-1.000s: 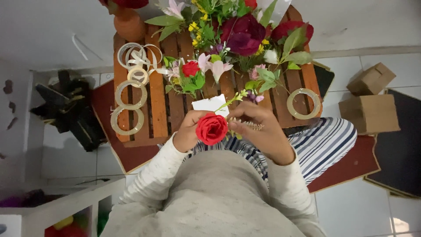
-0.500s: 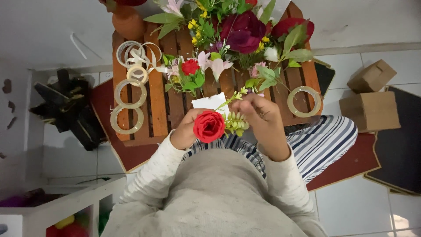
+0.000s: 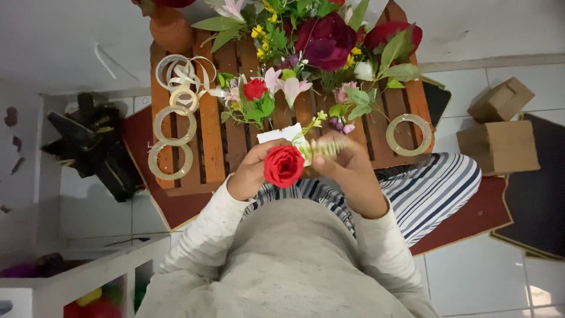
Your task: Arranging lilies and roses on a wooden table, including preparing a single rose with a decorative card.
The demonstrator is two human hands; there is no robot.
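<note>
Clearly both hands are gripping: left hand [image 3: 250, 171] clutching the red rose [image 3: 283, 166], right hand [image 3: 347, 171] pinching a blurred green sprig [image 3: 322, 147]; it risks slipping loose mid-frame.

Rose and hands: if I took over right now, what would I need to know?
Left hand: holds the red rose in front of the chest.
Right hand: closed around a pale green sprig beside the rose; the sprig looks blurred.
A white paper piece sits just behind the rose.
On the wooden table: loose flowers at the far edge, a small posy, ribbon rolls to the left, one roll to the right.
Done: rose and sprig are together in the hands.
Left: nothing visibly binds them yet.
</note>
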